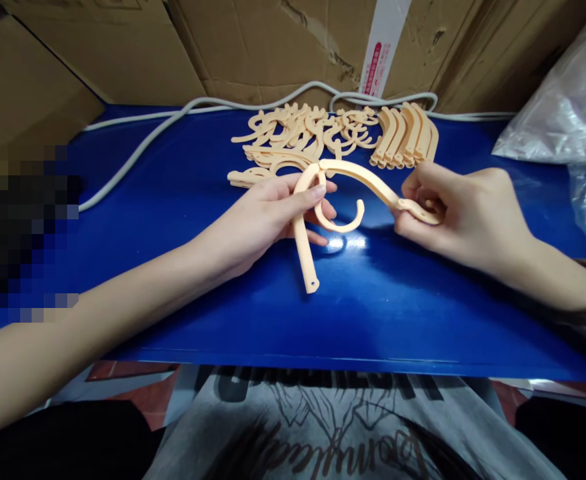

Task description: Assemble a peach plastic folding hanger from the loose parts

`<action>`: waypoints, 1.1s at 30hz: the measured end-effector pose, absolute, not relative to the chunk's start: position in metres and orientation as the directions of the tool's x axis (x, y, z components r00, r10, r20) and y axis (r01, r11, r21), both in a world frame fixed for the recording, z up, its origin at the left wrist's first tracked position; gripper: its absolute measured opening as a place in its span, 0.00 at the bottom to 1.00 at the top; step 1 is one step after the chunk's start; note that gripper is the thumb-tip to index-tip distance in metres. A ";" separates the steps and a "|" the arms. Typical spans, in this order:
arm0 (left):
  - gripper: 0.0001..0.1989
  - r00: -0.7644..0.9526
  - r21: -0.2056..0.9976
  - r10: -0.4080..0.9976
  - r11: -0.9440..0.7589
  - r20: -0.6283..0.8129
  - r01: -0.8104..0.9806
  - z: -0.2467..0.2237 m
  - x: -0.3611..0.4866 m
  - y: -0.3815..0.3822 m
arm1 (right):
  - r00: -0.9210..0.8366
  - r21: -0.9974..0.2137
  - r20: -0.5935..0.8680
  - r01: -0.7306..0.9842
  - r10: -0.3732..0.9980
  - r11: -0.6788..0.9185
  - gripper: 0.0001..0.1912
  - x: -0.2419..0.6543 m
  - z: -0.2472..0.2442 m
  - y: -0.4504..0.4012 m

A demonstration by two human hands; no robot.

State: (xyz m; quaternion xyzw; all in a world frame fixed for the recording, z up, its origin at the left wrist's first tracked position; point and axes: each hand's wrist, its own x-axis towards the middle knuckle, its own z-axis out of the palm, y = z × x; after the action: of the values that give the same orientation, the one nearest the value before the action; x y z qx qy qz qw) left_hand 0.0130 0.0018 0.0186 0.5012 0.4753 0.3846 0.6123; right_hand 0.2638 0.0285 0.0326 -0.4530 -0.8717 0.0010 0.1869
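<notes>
Between my hands is a cream plastic folding hanger, partly put together, with two curved arms joined at the top and a round hook hanging down from the joint. My left hand grips it near that joint, thumb on the arm that points down toward me. At the far end of the other arm, my right hand is closed around a short wavy end piece, which touches the arm's tip. Whether that piece is fastened there I cannot tell. The hanger is held above the blue table.
Behind my hands lies a loose pile of cream hanger parts, with several curved arms lined up at its right. A white cable runs along the back. Cardboard boxes form the rear wall, and a clear plastic bag sits at right.
</notes>
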 end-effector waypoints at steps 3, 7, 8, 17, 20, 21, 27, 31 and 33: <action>0.10 0.272 0.976 0.938 0.217 -0.214 0.019 0.017 0.014 0.001 | -0.599 -0.165 0.267 0.743 0.755 0.648 0.15 0.261 0.032 0.025; 0.09 0.327 0.979 0.925 0.201 -0.195 0.015 0.013 0.013 0.002 | -0.733 -0.288 0.137 0.614 0.667 0.734 0.19 0.259 0.029 0.022; 0.08 0.329 0.981 0.925 0.193 -0.189 0.020 0.012 0.013 0.003 | -0.760 -0.336 0.119 0.574 0.639 0.746 0.20 0.259 0.027 0.022; 0.05 0.368 0.990 0.919 0.132 -0.141 0.050 0.008 0.013 0.006 | -0.776 -0.426 0.139 0.514 0.615 0.744 0.09 0.256 0.025 0.020; 0.04 0.379 0.990 0.914 0.133 -0.144 0.057 0.010 0.014 0.004 | -0.735 -0.413 0.173 0.550 0.656 0.726 0.11 0.254 0.027 0.019; 0.04 0.379 0.988 0.913 0.137 -0.153 0.067 0.011 0.014 0.004 | -0.720 -0.410 0.182 0.564 0.670 0.717 0.11 0.254 0.027 0.019; 0.08 0.392 0.987 0.907 0.122 -0.154 0.107 0.010 0.014 0.005 | -0.671 -0.359 0.200 0.628 0.714 0.691 0.09 0.255 0.028 0.019; 0.10 0.407 0.988 0.902 0.110 -0.144 0.106 0.010 0.012 0.005 | -0.654 -0.363 0.204 0.640 0.728 0.677 0.10 0.255 0.026 0.020; 0.09 0.416 0.989 0.899 0.092 -0.134 0.119 0.010 0.011 0.005 | -0.651 -0.381 0.202 0.636 0.731 0.671 0.10 0.254 0.025 0.021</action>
State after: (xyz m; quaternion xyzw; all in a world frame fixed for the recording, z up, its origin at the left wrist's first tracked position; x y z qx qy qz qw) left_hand 0.0110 0.0055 0.0095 0.5900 0.4315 0.3251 0.6000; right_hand 0.2544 0.0211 0.0246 -0.3806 -0.8980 0.1393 0.1714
